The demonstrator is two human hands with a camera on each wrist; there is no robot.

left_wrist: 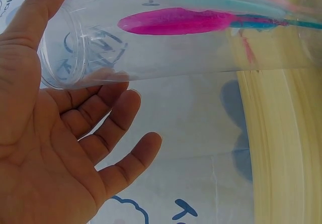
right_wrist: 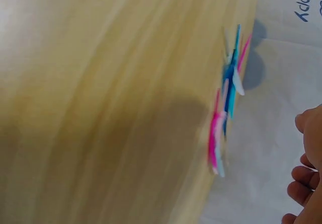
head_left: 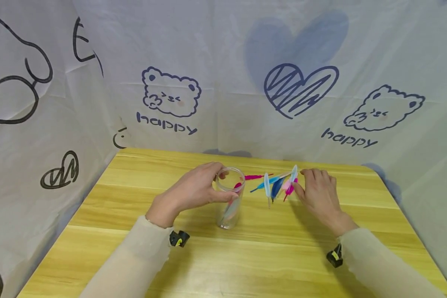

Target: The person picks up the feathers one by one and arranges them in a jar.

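Observation:
My left hand (head_left: 195, 186) grips a clear plastic jar (left_wrist: 166, 68) near its rim, thumb on one side and fingers on the other. The jar stands upright on the table. Through its wall show a magenta feather (left_wrist: 176, 21) and a pale blue feather (left_wrist: 231, 3). To the right, my right hand (head_left: 320, 192) hovers beside a loose group of feathers, holding nothing visible; its fingers are loosely bent. That group includes a dark blue feather (head_left: 277, 188), a white feather (head_left: 267, 185), a bright blue feather (head_left: 264, 184) and a magenta feather (right_wrist: 213, 141).
A wood-grain table (head_left: 223, 265) lies under everything. White cloth (head_left: 223, 82) printed with bears and hearts hangs behind it and along the sides. Another magenta feather (head_left: 257, 177) lies just right of the jar.

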